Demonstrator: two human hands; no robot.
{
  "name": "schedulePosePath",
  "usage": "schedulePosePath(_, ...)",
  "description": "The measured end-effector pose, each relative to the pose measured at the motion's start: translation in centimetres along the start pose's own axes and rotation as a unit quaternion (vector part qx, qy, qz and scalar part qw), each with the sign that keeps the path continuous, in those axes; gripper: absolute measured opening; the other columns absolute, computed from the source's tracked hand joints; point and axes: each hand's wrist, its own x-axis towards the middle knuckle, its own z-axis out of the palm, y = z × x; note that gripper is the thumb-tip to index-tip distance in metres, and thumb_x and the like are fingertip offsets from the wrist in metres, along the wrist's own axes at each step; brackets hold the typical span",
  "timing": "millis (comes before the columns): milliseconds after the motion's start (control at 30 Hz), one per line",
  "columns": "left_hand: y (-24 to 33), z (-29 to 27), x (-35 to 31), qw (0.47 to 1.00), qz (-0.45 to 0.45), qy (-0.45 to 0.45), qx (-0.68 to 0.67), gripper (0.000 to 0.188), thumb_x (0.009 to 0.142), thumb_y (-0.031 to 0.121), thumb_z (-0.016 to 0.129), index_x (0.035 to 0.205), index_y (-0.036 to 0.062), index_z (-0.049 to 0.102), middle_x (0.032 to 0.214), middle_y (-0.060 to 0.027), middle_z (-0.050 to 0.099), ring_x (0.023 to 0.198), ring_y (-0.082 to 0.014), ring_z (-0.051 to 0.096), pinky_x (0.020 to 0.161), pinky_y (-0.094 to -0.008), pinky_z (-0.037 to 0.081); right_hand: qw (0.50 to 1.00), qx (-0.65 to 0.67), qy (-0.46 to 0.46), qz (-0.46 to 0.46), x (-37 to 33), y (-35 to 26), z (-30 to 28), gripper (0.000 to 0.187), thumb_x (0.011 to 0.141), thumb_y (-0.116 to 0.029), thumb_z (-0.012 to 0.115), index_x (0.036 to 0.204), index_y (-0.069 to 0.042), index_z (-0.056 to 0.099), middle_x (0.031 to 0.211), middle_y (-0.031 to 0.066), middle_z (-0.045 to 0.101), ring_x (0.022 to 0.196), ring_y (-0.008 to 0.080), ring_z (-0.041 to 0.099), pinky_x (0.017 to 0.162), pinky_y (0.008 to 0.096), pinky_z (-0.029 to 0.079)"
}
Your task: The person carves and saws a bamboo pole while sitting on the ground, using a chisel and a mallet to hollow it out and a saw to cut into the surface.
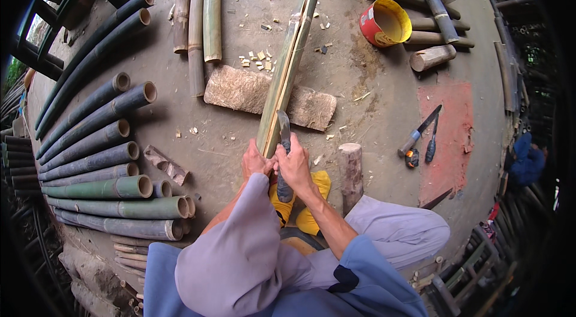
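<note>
A split bamboo pole [282,83] leans away from me, its middle resting across a rough log block [240,90]. A long slit runs down its length. Around its near end my left hand [257,160] is closed. In my right hand [294,166] is a knife [284,125] with a dark wrapped handle, its blade pointing away from me along the pole's right side. The two hands are close together above my yellow-covered feet [312,203]. Whether the blade touches the bamboo, I cannot tell.
Many dark bamboo poles [96,161] lie at the left. Further off stand upright-lying poles [212,11] and a red-yellow bucket [384,24]. At the right, knives [420,131] lie by a red patch, near a short log [351,173]. Wood chips [261,59] are scattered.
</note>
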Motion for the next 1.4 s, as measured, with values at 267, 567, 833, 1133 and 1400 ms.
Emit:
schedulePosePath(267, -0.5, 0.2, 0.0, 1.0, 0.007, 0.003, -0.004, 0.04, 0.07, 0.018, 0.071, 0.103, 0.0044, 0.051, 0.079, -0.0223, 0.064, 0.075, -0.0387, 0.066, 0.065, -0.0421, 0.051, 1.0, 0.001, 0.009, -0.001, -0.4, -0.2, 0.3, 0.03, 0.093, -0.013, 0.048, 0.119, 0.0, 0.044, 0.06, 0.0104, 0.06, 0.05, 0.0164, 0.061, 0.046, 0.0314, 0.051)
schedulePosePath(567, -0.2, -0.2, 0.3, 0.995, -0.07, -0.064, -0.023, 0.052, 0.07, 0.032, 0.074, 0.107, 0.0056, 0.05, 0.092, -0.0219, 0.064, 0.088, -0.0404, 0.063, 0.073, -0.0468, 0.049, 1.0, -0.02, 0.013, 0.009, -0.8, 0.3, 1.1, 0.03, 0.092, -0.012, 0.046, 0.118, 0.002, 0.044, 0.061, 0.0139, 0.06, 0.051, 0.0205, 0.062, 0.045, 0.0346, 0.049)
schedulePosePath(833, 0.2, -0.2, -0.1, 0.999, -0.013, -0.042, -0.008, 0.059, 0.063, 0.03, 0.08, 0.105, 0.0055, 0.046, 0.094, -0.0221, 0.063, 0.087, -0.0411, 0.063, 0.074, -0.0477, 0.05, 1.0, 0.009, 0.02, -0.004, 4.5, -1.7, -0.4, 0.02, 0.09, -0.01, 0.047, 0.105, 0.003, 0.047, 0.062, 0.012, 0.06, 0.048, 0.0168, 0.061, 0.039, 0.0297, 0.049)
schedulePosePath(1133, 0.7, -0.5, -0.2, 0.999, -0.017, -0.027, 0.026, 0.06, 0.064, 0.029, 0.079, 0.107, 0.0048, 0.044, 0.094, -0.023, 0.063, 0.088, -0.0425, 0.062, 0.074, -0.0484, 0.049, 0.998, -0.026, 0.043, -0.046, 4.2, -2.7, -0.1, 0.017, 0.091, -0.011, 0.045, 0.1, 0.003, 0.048, 0.059, 0.0056, 0.055, 0.047, 0.0149, 0.058, 0.042, 0.0305, 0.049)
schedulePosePath(1400, 0.6, -0.2, -0.4, 0.998, -0.027, -0.026, 0.049, 0.061, 0.058, 0.02, 0.079, 0.108, 0.0047, 0.047, 0.093, -0.0245, 0.063, 0.088, -0.044, 0.061, 0.075, -0.0459, 0.049, 0.995, -0.015, 0.065, -0.068, 13.0, -6.6, -2.7, 0.014, 0.088, -0.007, 0.041, 0.096, 0.003, 0.047, 0.059, 0.0077, 0.054, 0.046, 0.0152, 0.056, 0.037, 0.0297, 0.049)
